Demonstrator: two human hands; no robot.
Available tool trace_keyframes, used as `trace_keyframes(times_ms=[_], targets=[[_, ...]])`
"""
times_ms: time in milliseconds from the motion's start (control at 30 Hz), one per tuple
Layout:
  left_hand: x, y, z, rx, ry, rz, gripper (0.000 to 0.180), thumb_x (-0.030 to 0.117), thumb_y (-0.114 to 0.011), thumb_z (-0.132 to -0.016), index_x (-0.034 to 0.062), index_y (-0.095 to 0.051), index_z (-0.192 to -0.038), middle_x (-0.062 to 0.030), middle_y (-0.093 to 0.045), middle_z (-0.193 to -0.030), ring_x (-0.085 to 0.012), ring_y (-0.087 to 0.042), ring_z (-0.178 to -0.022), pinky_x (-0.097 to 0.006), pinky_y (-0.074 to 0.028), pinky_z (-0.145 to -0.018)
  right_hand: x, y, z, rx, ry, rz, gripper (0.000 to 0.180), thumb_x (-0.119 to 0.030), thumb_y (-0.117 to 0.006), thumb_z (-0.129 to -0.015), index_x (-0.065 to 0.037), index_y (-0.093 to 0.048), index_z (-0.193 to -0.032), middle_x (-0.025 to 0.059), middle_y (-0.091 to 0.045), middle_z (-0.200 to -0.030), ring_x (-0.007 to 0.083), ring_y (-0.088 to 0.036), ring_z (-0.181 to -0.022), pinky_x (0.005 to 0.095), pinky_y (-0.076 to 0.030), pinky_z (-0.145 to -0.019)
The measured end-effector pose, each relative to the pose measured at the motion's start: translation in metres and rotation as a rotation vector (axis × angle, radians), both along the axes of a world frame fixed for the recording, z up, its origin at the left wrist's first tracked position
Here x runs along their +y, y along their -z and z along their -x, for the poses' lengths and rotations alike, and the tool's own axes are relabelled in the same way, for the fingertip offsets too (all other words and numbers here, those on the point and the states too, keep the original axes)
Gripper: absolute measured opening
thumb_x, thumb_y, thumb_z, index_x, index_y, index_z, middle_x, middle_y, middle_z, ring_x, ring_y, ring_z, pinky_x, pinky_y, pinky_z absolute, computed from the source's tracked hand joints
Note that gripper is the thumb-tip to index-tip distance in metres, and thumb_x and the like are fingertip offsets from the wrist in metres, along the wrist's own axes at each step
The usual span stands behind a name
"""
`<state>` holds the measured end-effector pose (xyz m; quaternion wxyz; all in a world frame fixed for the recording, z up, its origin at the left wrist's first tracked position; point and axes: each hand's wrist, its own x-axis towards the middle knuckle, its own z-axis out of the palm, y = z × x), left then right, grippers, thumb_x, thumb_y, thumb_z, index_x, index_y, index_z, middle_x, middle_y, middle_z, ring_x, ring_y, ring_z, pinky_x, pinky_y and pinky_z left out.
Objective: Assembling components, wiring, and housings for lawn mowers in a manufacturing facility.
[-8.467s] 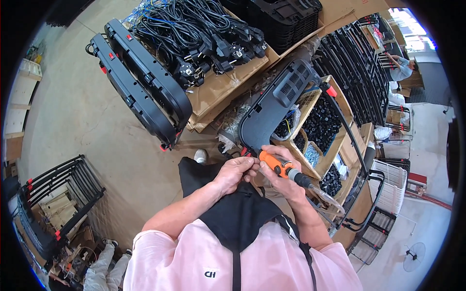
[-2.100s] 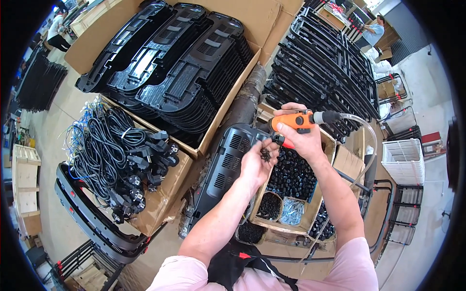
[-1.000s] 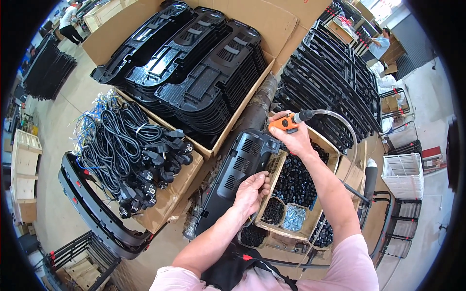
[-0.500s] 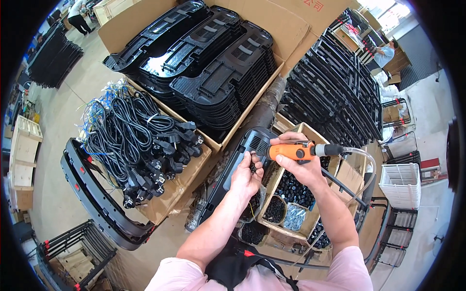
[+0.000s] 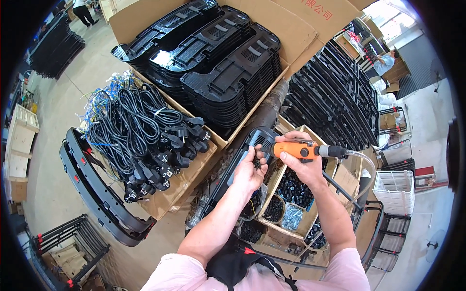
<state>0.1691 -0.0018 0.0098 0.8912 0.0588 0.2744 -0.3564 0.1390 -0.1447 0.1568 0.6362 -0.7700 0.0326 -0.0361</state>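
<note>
My right hand [image 5: 305, 167] is wrapped round an orange air screwdriver [image 5: 293, 149], held sideways with its tip pointing left. A clear hose [image 5: 361, 156] leaves its dark rear end. Just left of the tip, my left hand [image 5: 250, 172] is closed, thumb and forefinger pinched near the tip. Small dark pieces, apparently screws, show in its curled fingers. Both hands are over a long black plastic housing [image 5: 224, 180] with a grey panel and a slotted vent. The hands and the screwdriver hide part of the housing, and the exact tip contact is unclear.
A wooden tray [image 5: 310, 224] at the right holds black caps [image 5: 295, 189], dark screws [image 5: 274, 209] and silver screws [image 5: 292, 216]. Bundled black power cords [image 5: 141, 131] lie on a carton at left. Behind, a large carton [image 5: 233, 137] holds stacked black covers [image 5: 228, 80]. Black frames [image 5: 335, 97] stand far right.
The whole view has shifted slightly. My left fingertips have risen closer to the screwdriver's tip, and the screwdriver is still in my right hand.
</note>
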Motion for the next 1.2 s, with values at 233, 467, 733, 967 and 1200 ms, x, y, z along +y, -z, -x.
trace_keyframes(times_ms=[233, 467, 733, 967, 1200], targets=[[0.005, -0.018, 0.024, -0.15, 0.184, -0.158, 0.034, 0.025, -0.042, -0.116, -0.0012, -0.058, -0.133, -0.0122, -0.071, -0.108, -0.0214, -0.069, -0.087, -0.031, -0.058, -0.072, -0.002, 0.027, -0.038, -0.038, 0.066, 0.066, 0.053, -0.01, -0.082, -0.09, -0.001, -0.057, -0.136, 0.0174, -0.072, -0.127, 0.0224, -0.068, -0.118, 0.0395, -0.055, -0.106], [0.029, -0.006, 0.063, -0.205, 0.333, -0.195, 0.032, 0.028, -0.04, -0.118, 0.002, -0.06, -0.118, -0.0127, -0.073, -0.113, -0.0183, -0.069, -0.088, -0.032, -0.06, -0.074, 0.001, 0.048, -0.059, -0.043, 0.024, 0.148, 0.048, -0.008, -0.084, -0.088, -0.001, -0.062, -0.13, 0.0123, -0.072, -0.121, 0.0195, -0.069, -0.114, 0.0353, -0.056, -0.101], [0.04, 0.007, 0.079, -0.342, 0.416, -0.258, 0.036, 0.033, -0.046, -0.116, 0.0039, -0.065, -0.126, -0.0049, -0.073, -0.105, -0.0104, -0.067, -0.085, -0.026, -0.056, -0.071, 0.004, 0.052, -0.075, -0.062, -0.02, 0.304, 0.029, -0.013, -0.083, -0.087, -0.002, -0.07, -0.11, 0.0085, -0.075, -0.11, 0.0154, -0.069, -0.099, 0.0322, -0.056, -0.091], [0.056, -0.001, 0.089, -0.35, 0.413, -0.356, 0.036, 0.033, -0.039, -0.118, 0.0047, -0.06, -0.124, -0.0116, -0.075, -0.113, -0.0169, -0.071, -0.089, -0.03, -0.058, -0.073, 0.006, 0.055, -0.07, -0.024, -0.019, 0.2, 0.029, -0.012, -0.083, -0.087, -0.002, -0.07, -0.112, 0.0075, -0.075, -0.109, 0.0149, -0.068, -0.099, 0.0319, -0.056, -0.09], [0.076, 0.0, 0.109, -0.327, 0.412, -0.323, 0.033, 0.031, -0.041, -0.117, 0.0048, -0.061, -0.121, -0.0128, -0.073, -0.116, -0.0181, -0.071, -0.093, -0.032, -0.059, -0.074, 0.006, 0.066, -0.067, -0.04, -0.013, 0.183, 0.032, -0.011, -0.083, -0.086, -0.002, -0.069, -0.114, 0.0082, -0.075, -0.111, 0.0156, -0.069, -0.103, 0.0328, -0.056, -0.093]])
